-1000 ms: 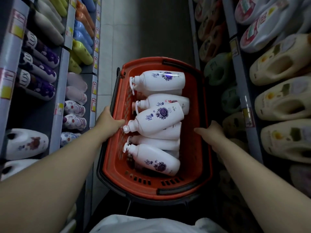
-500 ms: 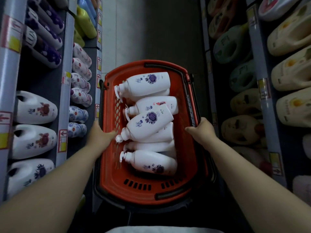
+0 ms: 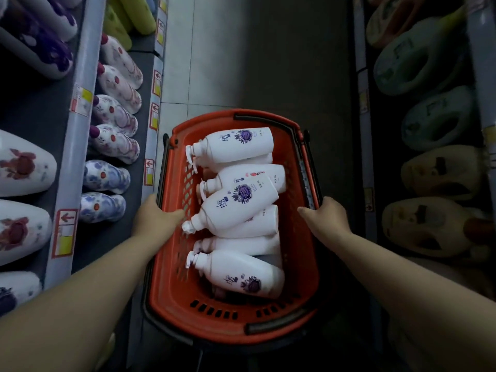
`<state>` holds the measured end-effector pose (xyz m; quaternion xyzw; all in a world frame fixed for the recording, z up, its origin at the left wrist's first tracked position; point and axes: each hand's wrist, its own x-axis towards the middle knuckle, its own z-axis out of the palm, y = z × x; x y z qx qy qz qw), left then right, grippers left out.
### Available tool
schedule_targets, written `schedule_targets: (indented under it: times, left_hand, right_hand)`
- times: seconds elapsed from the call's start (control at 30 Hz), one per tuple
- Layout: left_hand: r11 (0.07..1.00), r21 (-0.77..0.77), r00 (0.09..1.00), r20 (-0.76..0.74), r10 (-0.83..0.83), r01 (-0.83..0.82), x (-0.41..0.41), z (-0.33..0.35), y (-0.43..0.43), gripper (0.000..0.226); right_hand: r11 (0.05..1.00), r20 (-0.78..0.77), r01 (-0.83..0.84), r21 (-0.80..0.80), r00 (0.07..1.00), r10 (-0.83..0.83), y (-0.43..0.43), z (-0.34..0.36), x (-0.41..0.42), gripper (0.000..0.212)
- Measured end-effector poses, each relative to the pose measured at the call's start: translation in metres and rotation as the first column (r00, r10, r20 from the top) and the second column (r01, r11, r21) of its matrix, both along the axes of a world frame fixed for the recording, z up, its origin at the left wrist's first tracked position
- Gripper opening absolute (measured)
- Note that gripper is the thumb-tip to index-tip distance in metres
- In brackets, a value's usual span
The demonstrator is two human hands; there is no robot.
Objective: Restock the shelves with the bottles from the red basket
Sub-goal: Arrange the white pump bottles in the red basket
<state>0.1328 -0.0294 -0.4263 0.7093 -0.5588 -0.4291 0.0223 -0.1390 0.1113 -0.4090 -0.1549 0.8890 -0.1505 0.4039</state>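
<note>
Between two grey metal store shelves, one stocked with white floral bottles and the other with pale handled jugs, an oval red plastic basket was over the tiled aisle floor. Inside it lay about six white plastic pump bottles with purple labels, piled on their sides with pumps leftward. The left hand gripped the basket's left rim, fingers curled over it; the right hand gripped the right rim likewise.

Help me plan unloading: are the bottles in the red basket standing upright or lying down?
Lying down. The pump bottles lie on their sides, piled in the red basket, pump heads toward its left wall; none stands upright.
</note>
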Motion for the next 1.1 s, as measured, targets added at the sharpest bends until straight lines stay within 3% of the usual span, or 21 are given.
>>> schedule_targets:
  times: [0.3,0.47,0.77,0.87,0.93,1.0,1.1]
  left_hand:
    - [0.991,0.019,0.991,-0.019,-0.133,0.133,0.002,-0.112,-0.035,0.045]
    - [0.982,0.091,0.984,0.054,-0.170,0.165,0.017,-0.153,-0.034,0.049]
    - [0.975,0.221,0.992,0.123,-0.042,0.014,0.040,-0.164,0.009,0.036]
    - [0.970,0.236,0.993,0.119,0.027,-0.055,0.038,-0.169,0.011,0.036]
    - [0.978,0.187,0.989,0.131,0.072,-0.096,0.033,-0.172,0.013,0.040]
    - [0.992,0.044,0.977,0.180,0.111,-0.121,0.025,-0.173,0.017,0.048]
    - [0.972,-0.184,0.965,0.193,0.180,-0.145,0.007,-0.164,0.032,0.050]
  right_hand:
    - [0.994,0.032,-0.088,0.068,0.996,0.086,-0.019,-0.120,0.003,0.046]
    - [0.976,0.057,-0.148,0.161,0.988,0.141,-0.025,-0.166,0.014,0.050]
    - [0.951,0.252,-0.110,0.290,0.967,0.035,-0.012,-0.179,0.030,0.050]
    - [0.945,0.248,-0.113,0.306,0.968,0.035,-0.016,-0.180,0.032,0.048]
    - [0.937,0.231,-0.112,0.330,0.972,0.035,-0.018,-0.180,0.036,0.048]
    - [0.943,0.162,-0.072,0.326,0.987,0.020,-0.021,-0.180,0.043,0.052]
    - [0.980,-0.117,-0.068,0.186,0.989,0.090,-0.029,-0.177,0.055,0.065]
